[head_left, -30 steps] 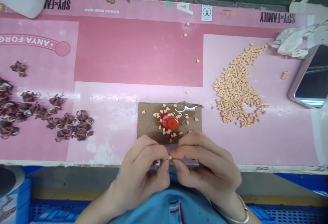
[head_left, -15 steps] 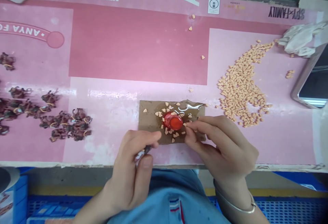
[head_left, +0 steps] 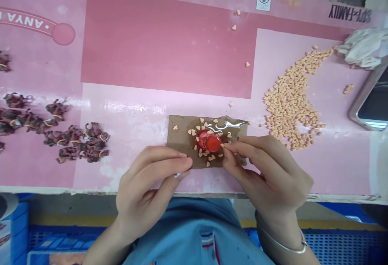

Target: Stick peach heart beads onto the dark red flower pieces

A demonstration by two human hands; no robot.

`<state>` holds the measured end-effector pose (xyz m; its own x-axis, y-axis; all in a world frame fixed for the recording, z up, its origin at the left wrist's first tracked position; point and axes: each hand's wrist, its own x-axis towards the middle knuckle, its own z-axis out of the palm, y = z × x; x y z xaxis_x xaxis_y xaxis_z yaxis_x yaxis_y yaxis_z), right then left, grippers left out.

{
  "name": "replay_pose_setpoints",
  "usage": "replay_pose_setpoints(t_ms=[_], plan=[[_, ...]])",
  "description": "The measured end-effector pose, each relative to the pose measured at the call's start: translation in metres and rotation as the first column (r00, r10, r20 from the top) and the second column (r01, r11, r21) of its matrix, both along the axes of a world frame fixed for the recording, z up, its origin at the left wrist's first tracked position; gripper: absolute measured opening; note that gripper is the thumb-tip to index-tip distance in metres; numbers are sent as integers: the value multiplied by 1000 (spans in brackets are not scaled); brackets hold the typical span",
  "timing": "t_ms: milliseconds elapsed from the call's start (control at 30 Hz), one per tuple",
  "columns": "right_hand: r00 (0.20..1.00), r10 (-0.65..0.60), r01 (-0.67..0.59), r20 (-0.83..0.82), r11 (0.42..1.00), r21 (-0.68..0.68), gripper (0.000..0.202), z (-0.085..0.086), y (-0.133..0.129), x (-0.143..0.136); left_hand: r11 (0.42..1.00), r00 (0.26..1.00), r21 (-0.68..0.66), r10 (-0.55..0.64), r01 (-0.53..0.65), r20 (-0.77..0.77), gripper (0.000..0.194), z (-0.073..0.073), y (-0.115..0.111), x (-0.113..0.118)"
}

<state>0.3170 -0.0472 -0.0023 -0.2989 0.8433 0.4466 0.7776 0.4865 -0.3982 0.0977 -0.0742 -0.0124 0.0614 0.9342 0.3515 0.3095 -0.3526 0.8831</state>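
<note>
A brown cardboard piece point(head_left: 178, 143) lies near the table's front edge with a shiny wet patch on it. On it rests a red round cap point(head_left: 213, 143), ringed by several loose beige pieces point(head_left: 209, 158). Thumb and forefinger of my right hand point(head_left: 266, 172) pinch a small beige piece point(head_left: 222, 145) at the cap's right side. To the left of the cap, my left hand point(head_left: 151, 180) is closed with fingertips over the cardboard's edge. Between its thumb and fingers shows a pale bit of a small dark figure part point(head_left: 177, 174); the rest is hidden.
A heap of beige pieces point(head_left: 291, 107) spreads to the right. Beyond it lie a crumpled white cloth point(head_left: 360, 48) and a phone-like device point(head_left: 372, 99). Several dark brown figure parts with yellowish bands point(head_left: 72, 137) sit at left. Blue crates point(head_left: 342, 244) stand below the table edge.
My left hand has turned, its fingers closing over the dark figure part so that it is mostly covered. My right hand keeps its pinch beside the red cap. The view has shifted slightly.
</note>
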Motion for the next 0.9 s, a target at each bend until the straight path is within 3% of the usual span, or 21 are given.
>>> replay_pose_setpoints(t_ms=[167, 367, 533, 733, 900], plan=[[999, 6, -6, -44, 1000, -18, 20, 6, -3, -2, 999, 998, -28, -17, 19, 66, 34, -1, -2, 4], [963, 38, -80, -268, 986, -145, 19, 23, -10, -17, 991, 993, 108, -70, 80, -96, 21, 4, 3, 6], [948, 51, -115, -315, 975, -189, 19, 24, -13, -24, 993, 990, 116, -15, 31, -139, 20, 8, 3, 8], [964, 64, -107, -257, 982, -158, 19, 21, -17, -27, 993, 983, 113, 3, 18, -181, 17, 9, 2, 9], [994, 97, -93, 44, 991, -93, 11, 26, -28, -28, 988, 955, 155, 31, 16, -295, 15, 12, -1, 9]])
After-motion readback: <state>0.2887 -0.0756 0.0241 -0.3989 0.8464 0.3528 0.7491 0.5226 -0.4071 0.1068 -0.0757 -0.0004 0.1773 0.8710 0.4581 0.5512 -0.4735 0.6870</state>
